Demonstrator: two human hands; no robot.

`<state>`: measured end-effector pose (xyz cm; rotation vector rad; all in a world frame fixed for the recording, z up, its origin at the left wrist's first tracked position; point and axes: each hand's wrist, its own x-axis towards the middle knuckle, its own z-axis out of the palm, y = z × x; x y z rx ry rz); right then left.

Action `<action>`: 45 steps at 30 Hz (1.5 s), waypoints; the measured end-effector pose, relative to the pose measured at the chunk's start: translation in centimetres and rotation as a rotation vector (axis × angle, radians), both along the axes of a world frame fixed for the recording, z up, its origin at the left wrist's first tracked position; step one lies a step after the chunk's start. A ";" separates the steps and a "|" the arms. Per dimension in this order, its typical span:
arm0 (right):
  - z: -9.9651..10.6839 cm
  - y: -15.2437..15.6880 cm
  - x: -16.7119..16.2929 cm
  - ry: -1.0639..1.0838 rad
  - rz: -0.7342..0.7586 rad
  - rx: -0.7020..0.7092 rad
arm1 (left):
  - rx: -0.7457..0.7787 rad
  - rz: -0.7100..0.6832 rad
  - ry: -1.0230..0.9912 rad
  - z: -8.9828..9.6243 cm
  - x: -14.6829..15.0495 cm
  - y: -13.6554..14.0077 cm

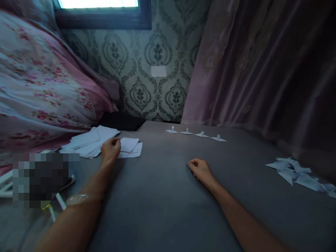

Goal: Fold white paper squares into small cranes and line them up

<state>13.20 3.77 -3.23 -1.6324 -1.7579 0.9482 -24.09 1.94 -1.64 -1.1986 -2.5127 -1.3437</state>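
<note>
My left hand (111, 150) is closed in a pinch, its fingertips at the left edge of a small white paper sheet (129, 144). This sheet lies over other small sheets (135, 153) on the grey surface. Left of that hand spreads a bigger stack of white paper (90, 141). My right hand (201, 170) rests on the grey surface near the middle, fingers curled in; I see nothing in them. Beyond it stands a row of several small folded paper figures (202, 134), each with a flat pointed base and an upright middle.
Folded white paper pieces (299, 173) lie piled at the right. A dark flat item (120, 121) sits at the back left. On the left are a blurred-out patch (43, 182) and white bars (61, 201). Curtains (252, 70) and floral cloth (44, 80) border the surface (162, 210).
</note>
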 end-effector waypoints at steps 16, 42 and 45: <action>0.8 0.3 0.2 0.064 0.126 -0.135 | -0.127 -0.204 0.054 -0.4 -0.1 -0.1; -0.1 -0.1 0.4 0.144 0.122 -0.074 | 0.228 -0.132 -0.074 1.3 1.7 -0.6; -0.5 0.0 0.3 0.170 0.117 -0.051 | 0.304 -0.269 -0.240 1.7 4.7 -0.1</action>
